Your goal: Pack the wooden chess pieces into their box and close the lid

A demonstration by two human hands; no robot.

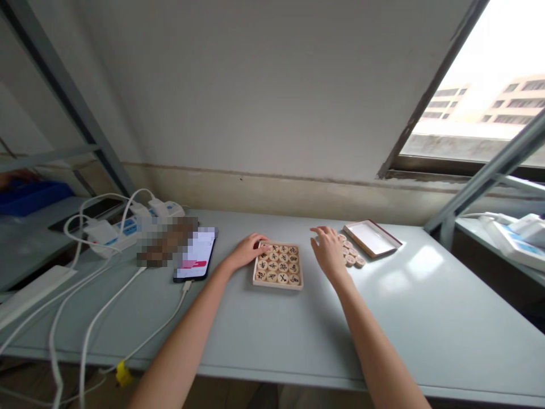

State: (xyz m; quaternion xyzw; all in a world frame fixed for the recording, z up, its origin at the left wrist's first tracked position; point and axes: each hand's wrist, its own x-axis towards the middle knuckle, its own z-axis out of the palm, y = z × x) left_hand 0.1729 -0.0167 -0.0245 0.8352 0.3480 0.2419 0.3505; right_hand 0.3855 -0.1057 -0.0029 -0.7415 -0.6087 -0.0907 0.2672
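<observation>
A shallow square box stands on the desk in front of me, filled with rows of round wooden Chinese chess pieces, black characters facing up. My left hand grips the box at its far left corner, thumb over the edge. To the right of the box, my right hand hovers with fingers apart and nothing visible in them. Just beyond it, partly covered by the hand, lies a loose group of more chess pieces, their characters too faint to read.
A box lid, white inside, lies at the back right. On the left are a phone with a lit screen, a power strip with chargers, and white cables running over the desk's front edge. A wall rises behind the desk.
</observation>
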